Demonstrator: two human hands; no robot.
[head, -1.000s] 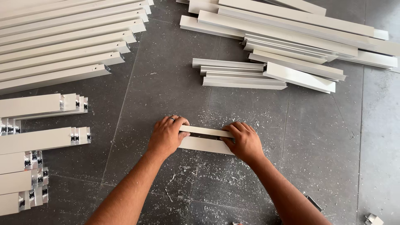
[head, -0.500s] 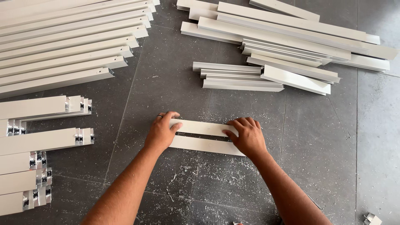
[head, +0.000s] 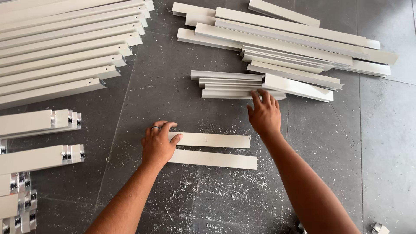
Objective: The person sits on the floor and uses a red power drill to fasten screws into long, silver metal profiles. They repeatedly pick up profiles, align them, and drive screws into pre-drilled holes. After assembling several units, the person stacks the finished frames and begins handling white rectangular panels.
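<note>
Two short white metal strips lie side by side on the dark floor, the far strip (head: pixel 214 140) and the near strip (head: pixel 216 159). My left hand (head: pixel 158 145), a ring on one finger, rests flat on their left ends. My right hand (head: pixel 263 113) is lifted off them, fingers spread, reaching toward a small stack of short white profiles (head: pixel 236 85) just beyond. Its fingertips are close to the stack's near right edge and hold nothing.
Long white profiles lie in a row at the top left (head: pixel 65 56) and in a loose pile at the top right (head: pixel 294 43). Profiles with metal end fittings (head: pixel 41 156) sit at the left edge. Metal shavings dust the floor (head: pixel 208 199).
My right hand has left the right ends of the two strips and moved up toward the small stack. The left hand stays on the left ends. The view has shifted slightly.
</note>
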